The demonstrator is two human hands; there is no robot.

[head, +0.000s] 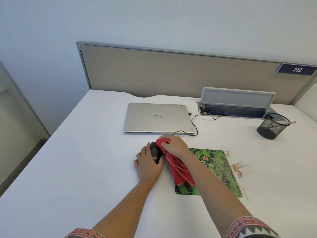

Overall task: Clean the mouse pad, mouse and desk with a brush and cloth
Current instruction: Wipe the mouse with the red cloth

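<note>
A black mouse [155,152] lies on the white desk [89,160], just left of a green patterned mouse pad [217,170]. My left hand [147,164] holds the mouse from its left side, thumb and fingers curled round it. My right hand [175,146] grips a bunched red cloth [178,170] and presses it against the mouse's top right side. The cloth's loose end trails over the pad's left part. Brown crumbs [239,168] lie scattered on the desk along the pad's right edge. No brush is in view.
A shut silver laptop [157,117] sits behind the mouse, its black cable [194,123] looping to an open cable tray [236,109]. A black mesh pen cup [272,126] stands at the back right. A beige partition [171,74] bounds the desk's far edge.
</note>
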